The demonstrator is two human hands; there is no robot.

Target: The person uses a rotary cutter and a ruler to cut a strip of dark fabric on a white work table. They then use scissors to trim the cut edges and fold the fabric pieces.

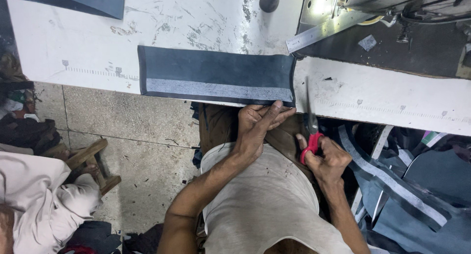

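Free room: bare white table [88, 43] left of and above the denim strip [216, 77]. Obstacles: sewing machine [392, 3] and steel ruler [324, 32] at upper right; fabric pile [417, 185] (right of the lap) below the table edge.

1. Denim piece [216, 77]: dark blue-grey, long rectangle, lying flat along the near edge of the white bench [73, 43].
2. A lighter grey band runs its full length on the side towards the person. The rest is darker and uniform.
3. Its left end is cut square, with a dark hemmed edge. Its right end sits at the bench's step, just below the steel ruler [319, 34].
4. Its near right corner slightly overhangs the bench edge, with fingertips touching it there.
5. Scissors [311, 136]: red handles, steel blades pointing up towards the denim's right end. The blade tip is just beside that edge; whether it touches is unclear.
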